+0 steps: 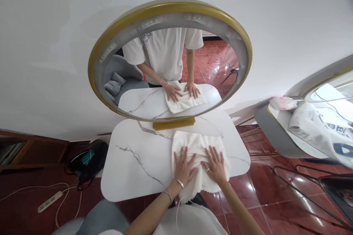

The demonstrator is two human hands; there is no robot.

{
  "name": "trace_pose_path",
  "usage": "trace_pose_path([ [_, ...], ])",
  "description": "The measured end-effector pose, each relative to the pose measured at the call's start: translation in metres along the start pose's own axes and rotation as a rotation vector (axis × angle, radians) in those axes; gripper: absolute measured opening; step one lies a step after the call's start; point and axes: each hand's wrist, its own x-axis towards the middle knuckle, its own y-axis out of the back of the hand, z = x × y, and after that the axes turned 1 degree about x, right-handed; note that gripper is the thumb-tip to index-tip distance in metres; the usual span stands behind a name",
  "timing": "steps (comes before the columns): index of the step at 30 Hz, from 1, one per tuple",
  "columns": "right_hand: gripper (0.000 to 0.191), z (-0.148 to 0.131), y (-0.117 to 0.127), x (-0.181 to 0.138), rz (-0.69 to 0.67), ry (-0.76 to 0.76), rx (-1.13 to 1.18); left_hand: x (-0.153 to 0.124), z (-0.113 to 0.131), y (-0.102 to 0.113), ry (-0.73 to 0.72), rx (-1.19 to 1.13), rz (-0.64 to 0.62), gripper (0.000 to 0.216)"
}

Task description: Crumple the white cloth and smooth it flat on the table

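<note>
A white towel (198,143) lies on the right part of a white marble table (132,165), its near edge hanging over the table's front. My left hand (184,167) rests flat on the towel with fingers spread, open. My right hand (216,165) lies flat beside it on the towel, fingers spread too, a ring on one finger. Bracelets sit on my left wrist. Both hands press on the cloth and hold nothing.
A round gold-framed mirror (169,60) stands at the table's back on a gold base (173,123), reflecting me and the towel. A black bag (88,159) and a power strip (50,201) lie on the red tile floor at left. Another table with a printed bag (320,126) is at right.
</note>
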Motion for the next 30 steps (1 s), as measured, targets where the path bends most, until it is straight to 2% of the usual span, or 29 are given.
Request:
trace_pose_path([
  [4,0.056,0.035,0.004,0.003,0.023,-0.147,0.005,0.018,0.035,-0.013,0.120,-0.025,0.013,0.066],
  [6,0.057,0.036,0.002,0.008,0.041,-0.177,0.006,0.017,0.039,-0.014,0.132,-0.034,0.012,0.067],
  [9,0.059,0.024,-0.004,0.015,0.076,-0.180,0.008,0.012,0.030,-0.010,0.097,-0.030,0.003,0.065],
  [16,0.058,-0.030,-0.019,0.032,0.094,-0.146,0.034,-0.012,-0.019,0.008,0.107,0.070,0.013,0.059],
  [23,0.056,-0.100,-0.038,0.087,-0.027,-0.003,0.116,-0.049,-0.080,0.039,0.261,0.178,-0.007,0.052],
  [26,0.055,-0.131,-0.047,0.105,-0.070,0.066,0.136,-0.061,-0.094,0.048,0.400,0.217,-0.003,0.049],
  [30,0.058,-0.165,-0.054,0.108,-0.113,0.094,0.103,-0.073,-0.098,0.050,0.631,0.251,0.017,0.052],
])
